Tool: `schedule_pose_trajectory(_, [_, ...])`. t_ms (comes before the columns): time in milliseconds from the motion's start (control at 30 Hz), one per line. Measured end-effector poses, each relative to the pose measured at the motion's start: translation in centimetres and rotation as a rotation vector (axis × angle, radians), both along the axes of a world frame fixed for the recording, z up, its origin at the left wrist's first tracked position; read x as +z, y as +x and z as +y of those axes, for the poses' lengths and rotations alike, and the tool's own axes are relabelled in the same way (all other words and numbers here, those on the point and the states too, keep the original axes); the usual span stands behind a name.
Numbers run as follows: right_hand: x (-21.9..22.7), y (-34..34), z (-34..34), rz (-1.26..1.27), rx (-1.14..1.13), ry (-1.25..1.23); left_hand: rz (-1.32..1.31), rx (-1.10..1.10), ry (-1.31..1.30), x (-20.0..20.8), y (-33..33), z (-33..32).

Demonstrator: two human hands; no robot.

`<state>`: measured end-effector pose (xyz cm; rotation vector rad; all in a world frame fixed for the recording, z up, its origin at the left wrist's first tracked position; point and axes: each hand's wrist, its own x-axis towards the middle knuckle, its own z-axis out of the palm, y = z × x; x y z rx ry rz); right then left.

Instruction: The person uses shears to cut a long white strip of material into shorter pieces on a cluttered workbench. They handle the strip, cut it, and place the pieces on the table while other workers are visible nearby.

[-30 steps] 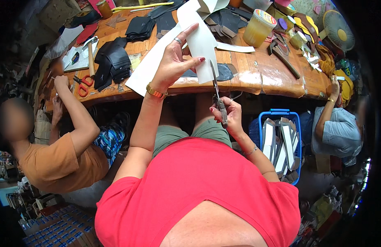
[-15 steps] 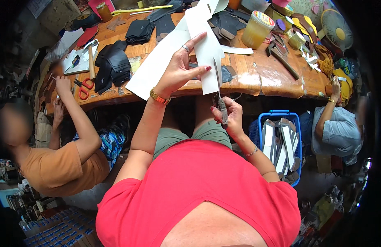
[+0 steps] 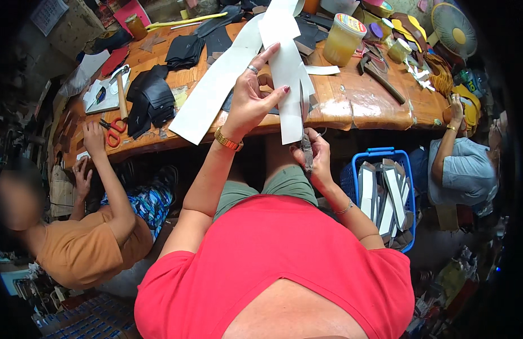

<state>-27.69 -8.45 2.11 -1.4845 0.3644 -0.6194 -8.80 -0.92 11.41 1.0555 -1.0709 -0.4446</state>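
My left hand [image 3: 251,107] pinches a long white sheet [image 3: 285,68] between thumb and fingers, holding it up over the table's near edge. The sheet's lower end hangs past that edge toward my lap. My right hand [image 3: 319,157] is closed around scissors [image 3: 304,110] whose handles are wrapped in dark, worn material. Their blades point away from me, along the sheet's right side, with a narrow white sliver standing out to their right. Another wide white piece [image 3: 208,101] lies to the left, slanting across the table behind my left wrist.
Black cut pieces [image 3: 151,99] lie stacked on the wooden table [image 3: 329,110], near red-handled scissors [image 3: 114,134]. A hammer [image 3: 383,82] and a tub of yellowish stuff [image 3: 343,42] are at right. A blue basket [image 3: 380,151] of strips stands below. Co-workers sit on both sides.
The scissors have moved slightly up along the white sheet, and the sliver at its right edge now spreads away. The left co-worker's raised hand has lowered toward the table.
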Motion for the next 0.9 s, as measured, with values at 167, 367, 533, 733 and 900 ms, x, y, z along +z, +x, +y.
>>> schedule_pose_trajectory(167, [0.6, -0.8, 0.4, 0.029, -0.005, 0.069, 0.074, -0.028, 0.009, -0.1, -0.3, -0.2])
schedule_pose_trajectory(367, [2.0, -1.6, 0.3, 0.091, 0.018, 0.068, 0.288, -0.177, 0.012, 0.1, 0.8, 0.1])
schedule_pose_trajectory(533, [3.3, -3.2, -0.3, 0.201, 0.245, 0.252, 0.191, -0.082, 0.017, 0.3, 1.3, 0.4])
schedule_pose_trajectory(733, [6.3, -5.5, -1.4, 0.318, 0.368, 0.356, 0.109, -0.068, 0.122, 0.4, 0.8, 1.0])
schedule_pose_trajectory(900, [6.2, -5.9, -1.2, 0.34, 0.306, 0.181, 0.087, -0.098, 0.148, 0.4, -1.3, 0.8])
